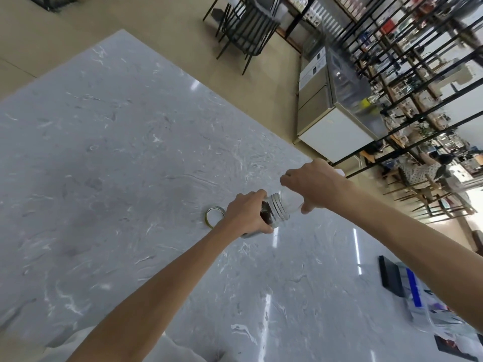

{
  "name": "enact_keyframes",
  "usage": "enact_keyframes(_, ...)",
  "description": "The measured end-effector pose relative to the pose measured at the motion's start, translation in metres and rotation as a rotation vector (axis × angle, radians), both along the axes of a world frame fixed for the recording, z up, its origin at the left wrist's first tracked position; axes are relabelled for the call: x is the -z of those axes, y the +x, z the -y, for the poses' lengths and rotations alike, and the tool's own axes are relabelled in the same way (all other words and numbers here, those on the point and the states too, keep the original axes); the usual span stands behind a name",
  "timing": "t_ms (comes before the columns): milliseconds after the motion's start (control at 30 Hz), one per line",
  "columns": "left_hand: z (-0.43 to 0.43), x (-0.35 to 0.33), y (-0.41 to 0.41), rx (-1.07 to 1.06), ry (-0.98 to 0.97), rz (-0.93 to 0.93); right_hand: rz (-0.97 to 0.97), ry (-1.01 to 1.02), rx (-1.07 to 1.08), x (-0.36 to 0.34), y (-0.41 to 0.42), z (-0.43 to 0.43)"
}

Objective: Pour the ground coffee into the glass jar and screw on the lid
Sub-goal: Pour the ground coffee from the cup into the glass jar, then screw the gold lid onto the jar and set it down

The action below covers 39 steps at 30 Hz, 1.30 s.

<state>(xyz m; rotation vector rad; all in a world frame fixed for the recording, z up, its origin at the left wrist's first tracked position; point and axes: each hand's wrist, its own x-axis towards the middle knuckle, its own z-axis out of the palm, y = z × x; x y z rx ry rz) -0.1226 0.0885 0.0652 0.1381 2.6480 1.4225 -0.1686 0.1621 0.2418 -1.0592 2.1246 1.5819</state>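
My left hand (247, 214) grips a glass jar (274, 211) with a threaded neck, standing on the grey marble table (117, 152); dark ground coffee fills its lower part. My right hand (311, 184) holds a clear container (290, 201) tipped over so its opening meets the jar's mouth. The container looks nearly empty. A round metal lid (213, 216) with a gold rim lies flat on the table just left of my left hand, apart from the jar.
A black flat object (390, 275) and papers with a blue strip (415, 291) lie at the table's right edge. Beyond the table stand black chairs (248, 30), a white counter (332, 126) and black shelving (418, 74). A person sits at the far right (428, 171).
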Motion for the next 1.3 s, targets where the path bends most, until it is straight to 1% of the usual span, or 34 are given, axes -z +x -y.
enact_keyframes(133,0.003,0.001,0.001,0.005,-0.031,0.007,0.014,0.015,-0.074,0.01,0.002,-0.004)
enact_keyframes(200,0.004,0.004,0.001,0.003,-0.028,0.016,0.008,-0.023,-0.036,0.012,0.001,-0.006)
enact_keyframes(300,0.008,0.007,0.004,-0.003,-0.006,0.024,-0.001,-0.062,-0.109,0.018,-0.001,-0.012)
enact_keyframes(367,0.011,0.009,0.007,-0.009,-0.007,0.013,0.038,-0.151,-0.058,0.019,-0.002,-0.02)
enact_keyframes(433,0.017,0.012,0.011,-0.03,0.047,0.004,0.069,-0.321,0.062,0.017,-0.005,-0.033)
enact_keyframes(500,0.027,0.016,0.016,-0.034,0.127,0.006,0.122,-0.523,0.233,0.014,-0.007,-0.047)
enact_keyframes(600,0.045,0.022,0.027,-0.034,0.234,0.049,0.347,-0.976,0.661,0.02,-0.001,-0.07)
enact_keyframes(667,0.06,0.024,0.035,-0.042,0.321,0.082,0.526,-1.275,0.881,0.028,0.006,-0.083)
enact_keyframes(733,0.074,0.026,0.044,-0.05,0.403,0.099,0.638,-1.429,0.982,0.036,0.013,-0.088)
enact_keyframes(833,0.093,0.025,0.054,-0.051,0.475,0.097,0.714,-1.53,1.001,0.049,0.022,-0.091)
enact_keyframes(900,0.103,0.021,0.059,-0.035,0.45,0.082,0.695,-1.634,0.99,0.059,0.03,-0.091)
enact_keyframes(933,0.106,0.018,0.061,-0.027,0.437,0.068,0.665,-1.672,0.952,0.066,0.035,-0.089)
enact_keyframes(1000,0.11,0.012,0.065,-0.01,0.432,0.042,0.61,-1.66,0.841,0.08,0.048,-0.084)
enact_keyframes(1033,0.111,0.009,0.067,0.002,0.434,0.038,0.587,-1.649,0.821,0.087,0.055,-0.082)
enact_keyframes(1133,0.111,0.008,0.077,0.043,0.435,0.035,0.466,-1.664,0.812,0.106,0.071,-0.087)
enact_keyframes(1233,0.113,0.015,0.088,0.085,0.409,0.062,0.405,-1.613,0.814,0.126,0.095,-0.098)
enact_keyframes(1300,0.114,0.022,0.097,0.11,0.386,0.064,0.343,-1.617,0.833,0.137,0.115,-0.103)
